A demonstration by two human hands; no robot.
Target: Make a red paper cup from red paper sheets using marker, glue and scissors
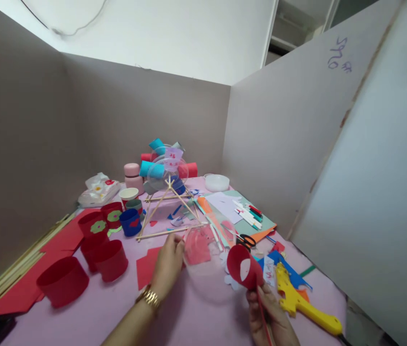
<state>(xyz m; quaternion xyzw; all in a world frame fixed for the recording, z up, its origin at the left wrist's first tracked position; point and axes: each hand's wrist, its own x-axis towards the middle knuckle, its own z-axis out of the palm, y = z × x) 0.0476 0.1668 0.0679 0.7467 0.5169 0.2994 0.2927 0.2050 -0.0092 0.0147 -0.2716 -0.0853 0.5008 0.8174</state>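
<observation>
Above the surface (207, 329), near its right edge, our right hand (270, 312) grips a red paper roll (235, 260), strip trailing toward the near edge; leftward lies a clear plastic disc (200, 254), rim pinched by our nearer left hand (169, 259).

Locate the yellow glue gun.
In the head view, the glue gun lies on the pink table at lower right, just right of the right hand, beside the blue sheet.
</observation>
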